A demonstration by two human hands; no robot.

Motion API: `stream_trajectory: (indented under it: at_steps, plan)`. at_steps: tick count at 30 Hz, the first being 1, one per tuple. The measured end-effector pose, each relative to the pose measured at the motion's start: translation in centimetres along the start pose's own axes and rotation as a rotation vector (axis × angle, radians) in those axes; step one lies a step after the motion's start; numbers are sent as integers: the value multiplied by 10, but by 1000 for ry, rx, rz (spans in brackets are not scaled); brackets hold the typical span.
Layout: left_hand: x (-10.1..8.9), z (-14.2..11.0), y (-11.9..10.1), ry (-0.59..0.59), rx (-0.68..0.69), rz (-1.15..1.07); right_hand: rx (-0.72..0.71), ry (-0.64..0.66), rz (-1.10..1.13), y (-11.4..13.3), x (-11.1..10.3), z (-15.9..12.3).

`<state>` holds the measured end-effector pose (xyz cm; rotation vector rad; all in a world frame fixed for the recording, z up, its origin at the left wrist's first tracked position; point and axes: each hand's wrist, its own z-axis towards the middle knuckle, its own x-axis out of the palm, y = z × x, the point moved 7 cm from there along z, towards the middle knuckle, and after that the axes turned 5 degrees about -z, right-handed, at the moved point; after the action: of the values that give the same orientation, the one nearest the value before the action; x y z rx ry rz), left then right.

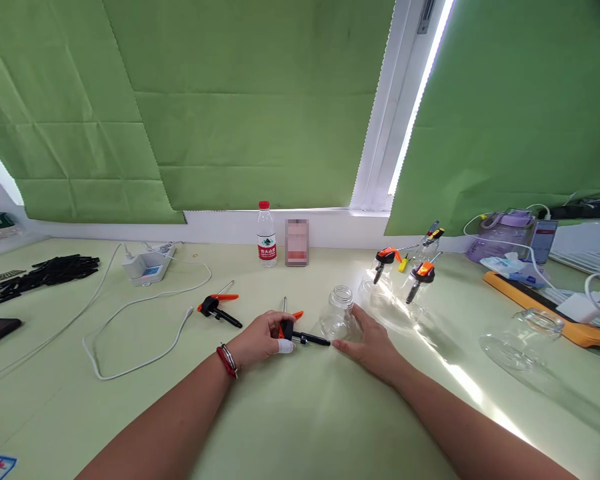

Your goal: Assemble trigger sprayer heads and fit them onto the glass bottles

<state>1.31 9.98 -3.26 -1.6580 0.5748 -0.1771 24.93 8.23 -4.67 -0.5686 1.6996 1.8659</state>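
In the head view, your left hand [260,340] pinches a black-and-orange nozzle [287,329], its black tube reaching from the grip toward your right thumb, while your right hand [377,347], fingers parted, rests beside an upright, open-mouthed glass bottle [337,323] between your two grips. The work in hand appears to be a two-handed hold at the glass; any shift calls for a firm left pinch and a light right touch.
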Motion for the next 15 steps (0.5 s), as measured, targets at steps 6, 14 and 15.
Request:
stream_trajectory:
  at_steps: [6,14,15]
  plan:
    - [6,1,2,59,-20,-61,-45,17,-14,6,0,0]
    - [2,1,3,11,-11,-66,-46,-23,204,0,-9,0]
    - [1,1,3,-2,-1,-66,-48,-23,227,-1,-11,1]
